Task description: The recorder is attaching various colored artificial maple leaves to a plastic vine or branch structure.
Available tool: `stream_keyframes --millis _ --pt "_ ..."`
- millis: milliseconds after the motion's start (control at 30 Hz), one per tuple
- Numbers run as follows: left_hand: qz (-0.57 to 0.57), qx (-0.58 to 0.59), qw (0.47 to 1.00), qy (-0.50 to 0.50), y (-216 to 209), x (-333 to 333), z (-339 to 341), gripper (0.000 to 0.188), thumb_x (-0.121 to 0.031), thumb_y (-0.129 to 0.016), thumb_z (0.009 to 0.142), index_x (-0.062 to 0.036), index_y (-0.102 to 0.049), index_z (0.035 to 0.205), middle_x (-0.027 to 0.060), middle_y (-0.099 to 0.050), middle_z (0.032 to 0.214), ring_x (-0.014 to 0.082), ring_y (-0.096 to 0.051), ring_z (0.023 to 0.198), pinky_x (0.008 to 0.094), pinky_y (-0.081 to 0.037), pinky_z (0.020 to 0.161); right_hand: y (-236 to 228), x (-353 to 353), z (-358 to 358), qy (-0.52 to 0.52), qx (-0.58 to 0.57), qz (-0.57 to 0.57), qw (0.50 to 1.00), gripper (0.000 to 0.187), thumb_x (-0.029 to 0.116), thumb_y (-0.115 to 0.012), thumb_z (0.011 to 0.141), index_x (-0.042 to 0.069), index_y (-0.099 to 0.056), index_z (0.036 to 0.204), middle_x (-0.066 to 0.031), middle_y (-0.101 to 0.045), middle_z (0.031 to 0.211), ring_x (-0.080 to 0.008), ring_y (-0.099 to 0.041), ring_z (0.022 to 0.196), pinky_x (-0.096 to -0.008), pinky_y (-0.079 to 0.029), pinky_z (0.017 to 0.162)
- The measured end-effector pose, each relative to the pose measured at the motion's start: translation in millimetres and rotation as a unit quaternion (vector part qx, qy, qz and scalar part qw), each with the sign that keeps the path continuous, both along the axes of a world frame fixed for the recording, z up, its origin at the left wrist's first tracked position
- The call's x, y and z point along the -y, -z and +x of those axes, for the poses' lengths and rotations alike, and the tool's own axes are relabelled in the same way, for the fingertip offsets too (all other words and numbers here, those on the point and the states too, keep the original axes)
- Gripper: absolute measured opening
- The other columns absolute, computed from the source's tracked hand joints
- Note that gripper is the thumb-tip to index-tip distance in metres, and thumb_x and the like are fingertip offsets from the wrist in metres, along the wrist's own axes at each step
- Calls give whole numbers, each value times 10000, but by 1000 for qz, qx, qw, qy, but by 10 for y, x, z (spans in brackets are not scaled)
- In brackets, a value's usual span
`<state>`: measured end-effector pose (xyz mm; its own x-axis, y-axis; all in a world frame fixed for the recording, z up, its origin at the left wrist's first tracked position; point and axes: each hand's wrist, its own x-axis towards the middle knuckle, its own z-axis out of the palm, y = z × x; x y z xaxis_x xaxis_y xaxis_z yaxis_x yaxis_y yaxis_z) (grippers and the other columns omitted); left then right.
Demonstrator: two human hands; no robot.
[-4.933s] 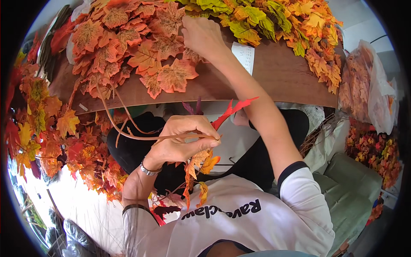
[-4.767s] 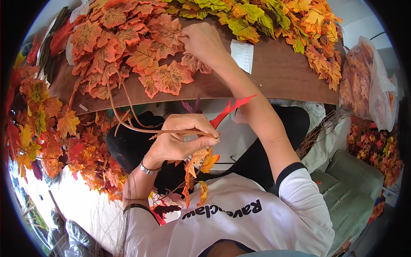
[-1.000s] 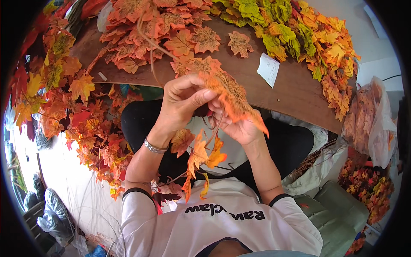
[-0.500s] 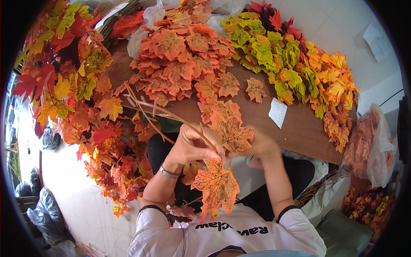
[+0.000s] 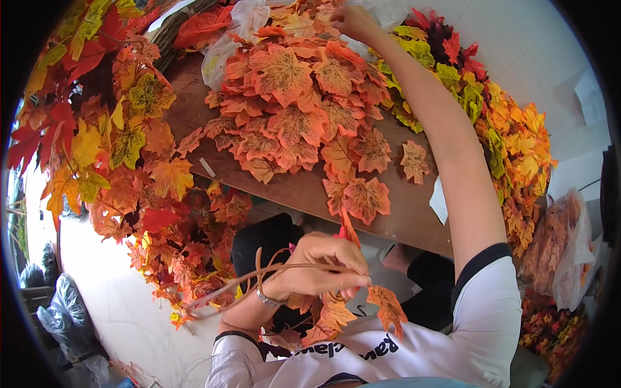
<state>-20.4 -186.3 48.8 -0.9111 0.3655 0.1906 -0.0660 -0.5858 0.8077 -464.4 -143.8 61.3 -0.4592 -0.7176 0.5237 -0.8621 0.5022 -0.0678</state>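
Observation:
My left hand (image 5: 317, 265) is closed around a thin brown stem (image 5: 278, 270), its loose end curving off to the left. Orange artificial maple leaves (image 5: 336, 315) hang below the fingers, close to my shirt. Stretched far forward, my right hand (image 5: 354, 24) reaches the back of a heap of orange-red artificial maple leaves (image 5: 284, 126). Its fingers are bent down at the leaves; what they pinch, if anything, is too small to make out. Two speckled leaves (image 5: 366, 199) lie at the table's near edge, just beyond my left hand.
The brown table (image 5: 414, 226) also bears green leaves (image 5: 446, 76), yellow-orange leaves (image 5: 517, 149), one single leaf (image 5: 414, 161) and white paper (image 5: 438, 200). Finished-looking leaf garlands (image 5: 155, 187) hang at left. A clear bag of leaves (image 5: 563, 252) stands at right.
My right hand has left the left hand and moved far forward to the heap. My left hand has come nearer my body with the stem, whose leaves have swung lower.

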Motion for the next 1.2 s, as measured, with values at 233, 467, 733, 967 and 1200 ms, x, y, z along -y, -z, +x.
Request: stream_keyframes --millis 233,467,733,967,1200 --pt "57 -74 996 -6 109 91 -111 96 43 -618 761 22 -587 849 134 -612 805 172 -613 708 241 -498 584 379 433 -813 15 -70 69 995 88 56 -515 656 -7 -576 654 -192 -539 598 -337 -537 573 -405 -442 533" --pt "-8 -69 997 -21 144 194 -128 137 30 -629 753 12 -605 887 121 -621 819 189 -625 726 257 -492 590 172 261 -666 -92 -50 -51 993 208 207 -668 683 17 -647 765 -149 -573 588 -269 -561 569 -359 -456 528" --pt "-18 -175 984 24 72 104 -132 55 9 -668 728 10 -622 757 114 -633 756 175 -608 636 252 -454 533 -913 -1141 783 79 321 -173 928 173 178 -609 711 12 -657 711 -147 -572 569 -242 -556 500 -326 -444 482" --pt "34 -86 995 21 25 -251 -52 84 63 -640 732 38 -568 769 102 -596 670 126 -597 574 205 -477 467 -615 -2326 2294 3 554 -278 785 201 147 -586 813 -41 -608 883 -62 -597 711 -120 -542 575 -237 -437 526" --pt "-65 30 992 -102 189 -745 -141 72 23 -597 790 44 -542 832 85 -588 672 121 -600 574 216 -502 498 -102 -2796 3444 -146 657 -585 453 162 92 -599 801 -31 -592 906 -74 -600 766 -127 -568 654 -219 -461 546"
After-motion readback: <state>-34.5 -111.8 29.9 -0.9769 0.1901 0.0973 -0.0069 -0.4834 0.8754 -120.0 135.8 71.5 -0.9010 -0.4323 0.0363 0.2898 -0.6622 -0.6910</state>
